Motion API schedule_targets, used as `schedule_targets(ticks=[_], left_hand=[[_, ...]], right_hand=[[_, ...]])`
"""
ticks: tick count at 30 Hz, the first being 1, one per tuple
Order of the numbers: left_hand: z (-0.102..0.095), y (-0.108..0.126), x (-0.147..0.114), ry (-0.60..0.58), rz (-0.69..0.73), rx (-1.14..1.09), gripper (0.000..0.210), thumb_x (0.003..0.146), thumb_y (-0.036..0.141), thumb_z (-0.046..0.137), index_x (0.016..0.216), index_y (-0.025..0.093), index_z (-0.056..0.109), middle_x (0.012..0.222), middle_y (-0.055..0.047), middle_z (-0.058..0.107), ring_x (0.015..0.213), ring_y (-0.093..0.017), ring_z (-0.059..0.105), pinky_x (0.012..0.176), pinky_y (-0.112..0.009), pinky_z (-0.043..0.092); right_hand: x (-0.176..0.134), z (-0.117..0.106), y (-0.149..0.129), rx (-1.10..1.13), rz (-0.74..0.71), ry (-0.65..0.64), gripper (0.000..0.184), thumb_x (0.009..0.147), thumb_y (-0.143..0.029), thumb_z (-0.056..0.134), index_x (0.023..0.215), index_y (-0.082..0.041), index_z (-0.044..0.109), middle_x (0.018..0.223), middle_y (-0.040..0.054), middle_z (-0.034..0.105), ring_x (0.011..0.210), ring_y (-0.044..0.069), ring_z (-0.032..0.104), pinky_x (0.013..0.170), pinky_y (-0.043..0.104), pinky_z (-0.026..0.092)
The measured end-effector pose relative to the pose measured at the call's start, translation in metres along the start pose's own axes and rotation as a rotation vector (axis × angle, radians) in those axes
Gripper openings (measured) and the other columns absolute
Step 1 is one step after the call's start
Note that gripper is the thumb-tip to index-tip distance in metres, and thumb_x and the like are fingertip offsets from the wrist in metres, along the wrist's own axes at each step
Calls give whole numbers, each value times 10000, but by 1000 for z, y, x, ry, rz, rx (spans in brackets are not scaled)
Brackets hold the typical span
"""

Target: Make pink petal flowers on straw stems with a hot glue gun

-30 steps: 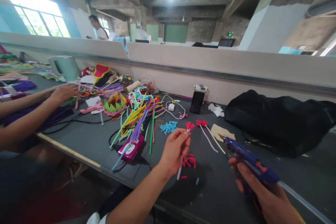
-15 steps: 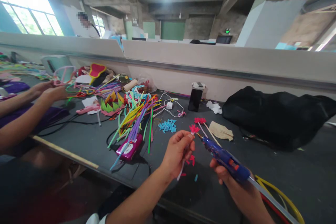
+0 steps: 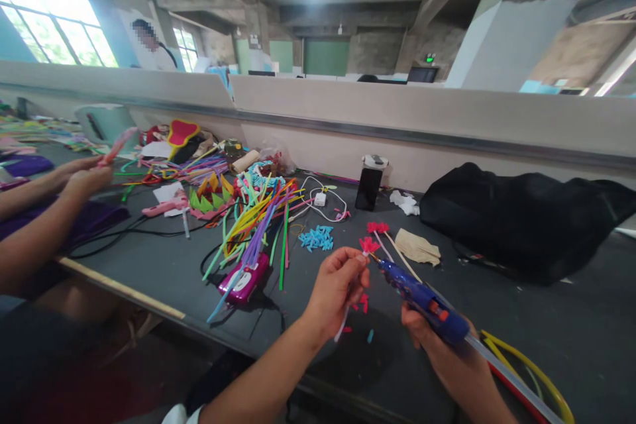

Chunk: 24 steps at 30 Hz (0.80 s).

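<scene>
My left hand [image 3: 342, 285] is closed, pinching a pink pipe-cleaner flower [image 3: 368, 246] just under its head; the pale stem shows below the fingers. My right hand [image 3: 430, 338] is wrapped round a blue glue gun [image 3: 422, 298] with a long glue stick [image 3: 507, 374] out of its back. The gun's nozzle touches or nearly touches the flower's base; I cannot tell which. Beyond them lie other pink flowers [image 3: 377, 228] on pale stems. Under my left hand are loose pink pieces [image 3: 364, 305] and a blue piece [image 3: 370, 336].
A pile of blue pieces [image 3: 317, 238] lies left of my hands, near bundled pipe cleaners [image 3: 256, 225] over a purple power box [image 3: 243, 281]. A phone [image 3: 368, 189] stands by the partition. At right sits a black bag [image 3: 521, 225]. Another person's hands [image 3: 89, 175] work at far left.
My hands, the flower and the glue gun have barely moved. At far left, the other person's hands have shifted left and turned the pink piece they hold.
</scene>
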<state>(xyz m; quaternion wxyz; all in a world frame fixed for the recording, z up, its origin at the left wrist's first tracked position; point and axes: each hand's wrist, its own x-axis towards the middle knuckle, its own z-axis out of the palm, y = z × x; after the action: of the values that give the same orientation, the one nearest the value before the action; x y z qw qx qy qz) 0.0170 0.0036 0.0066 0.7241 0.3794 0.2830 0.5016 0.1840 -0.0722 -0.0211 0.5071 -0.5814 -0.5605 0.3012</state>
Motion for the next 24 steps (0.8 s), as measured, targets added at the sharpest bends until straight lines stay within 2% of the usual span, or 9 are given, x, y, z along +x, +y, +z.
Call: schedule_targets(ticks=[4, 12, 16, 24], left_hand=[[0, 0, 0, -5, 1, 0, 159, 824, 302, 626, 804, 170, 540, 540, 50, 549, 337, -29, 321, 357, -195, 152], [0, 0, 0, -9, -12, 7, 164, 823, 310, 631, 799, 169, 549, 528, 51, 543, 340, -31, 318, 357, -196, 148], [0, 1, 0, -10, -17, 7, 168, 823, 316, 632, 797, 165, 562, 528, 50, 541, 340, -29, 319, 357, -198, 145], [0, 1, 0, -20, -29, -15, 185, 813, 338, 638, 796, 166, 574, 519, 48, 545, 329, -32, 322, 355, -203, 144]], right_hand=[[0, -1, -3, -33, 3, 5, 327, 751, -494, 694, 653, -196, 599, 542, -37, 493, 518, 118, 468, 502, 218, 427], [0, 0, -8, -88, -30, 69, 388, 731, -539, 679, 589, -194, 574, 502, -30, 486, 479, 115, 457, 468, 218, 414], [2, 0, -7, -134, -46, 51, 418, 732, -545, 670, 545, -196, 533, 470, -38, 455, 440, 101, 425, 436, 211, 396], [3, -3, -2, -183, -21, 19, 444, 727, -573, 660, 531, -198, 523, 456, -29, 475, 429, 107, 455, 416, 204, 406]])
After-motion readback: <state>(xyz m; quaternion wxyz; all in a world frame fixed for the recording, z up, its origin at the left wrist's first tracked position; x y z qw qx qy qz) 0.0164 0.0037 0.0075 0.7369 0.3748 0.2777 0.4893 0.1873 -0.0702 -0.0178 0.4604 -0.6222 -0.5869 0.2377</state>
